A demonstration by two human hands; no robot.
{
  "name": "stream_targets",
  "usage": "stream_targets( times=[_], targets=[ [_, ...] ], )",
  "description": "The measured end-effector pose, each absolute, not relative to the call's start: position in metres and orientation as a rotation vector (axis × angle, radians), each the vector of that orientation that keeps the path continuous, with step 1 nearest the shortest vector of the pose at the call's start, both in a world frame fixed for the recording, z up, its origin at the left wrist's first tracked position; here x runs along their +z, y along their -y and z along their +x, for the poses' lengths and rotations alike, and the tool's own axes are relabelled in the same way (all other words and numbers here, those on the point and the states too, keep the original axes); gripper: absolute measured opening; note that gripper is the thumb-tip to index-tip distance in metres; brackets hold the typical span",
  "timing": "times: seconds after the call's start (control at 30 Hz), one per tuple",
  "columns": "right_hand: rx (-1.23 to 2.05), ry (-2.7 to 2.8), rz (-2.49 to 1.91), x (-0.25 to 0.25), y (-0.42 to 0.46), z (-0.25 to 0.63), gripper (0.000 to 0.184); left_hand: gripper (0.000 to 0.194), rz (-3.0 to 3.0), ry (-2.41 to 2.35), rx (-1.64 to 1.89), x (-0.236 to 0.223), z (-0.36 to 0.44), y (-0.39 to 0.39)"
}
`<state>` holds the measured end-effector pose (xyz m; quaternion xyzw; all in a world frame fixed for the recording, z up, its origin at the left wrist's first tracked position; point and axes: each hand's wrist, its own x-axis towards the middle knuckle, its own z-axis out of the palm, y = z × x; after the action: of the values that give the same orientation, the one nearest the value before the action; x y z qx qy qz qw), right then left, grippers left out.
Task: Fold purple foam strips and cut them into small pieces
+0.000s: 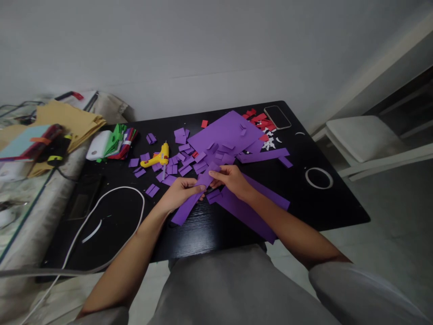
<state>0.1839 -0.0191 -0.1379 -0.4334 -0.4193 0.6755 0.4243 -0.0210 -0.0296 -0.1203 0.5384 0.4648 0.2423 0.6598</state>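
Both my hands hold one long purple paper strip [185, 208] just above the black table [324, 212]. My left hand [180, 192] grips its middle, and the lower end hangs toward the table's front edge. My right hand [231, 178] pinches the strip's upper end [209, 174] between thumb and fingers. Under my right forearm lie wider purple strips [252, 212]. Several small purple paper pieces [184, 163] are scattered just beyond my hands, in front of a large purple sheet [227, 130].
A yellow glue gun [158, 158] lies left of the pieces, its white cable [111, 198] looping over the table's left part. Red scraps [260, 119] and a phone [277, 117] sit at the back right. A white ring [319, 178] lies at right. Coloured paper stack [119, 141] sits back left.
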Motion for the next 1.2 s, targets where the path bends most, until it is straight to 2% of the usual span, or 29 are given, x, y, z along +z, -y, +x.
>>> stream_targets(
  times=[0.87, 1.03, 1.2],
  targets=[
    [1.375, 0.793, -1.155, -0.135, 0.000, 0.204, 0.033, 0.028, 1.217, -1.162, 0.550, -0.105, -0.050, 0.013],
    [1.394, 0.731, -1.114, -0.135, -0.003, 0.207, 0.028, 0.034, 1.138, -1.219, 0.831, -0.108, -0.053, 0.009],
    [1.703, 0.902, -1.078, -0.130, 0.004, 0.206, 0.029, 0.031, 0.977, -1.266, 1.281, -0.109, -0.055, 0.003]
  ],
)
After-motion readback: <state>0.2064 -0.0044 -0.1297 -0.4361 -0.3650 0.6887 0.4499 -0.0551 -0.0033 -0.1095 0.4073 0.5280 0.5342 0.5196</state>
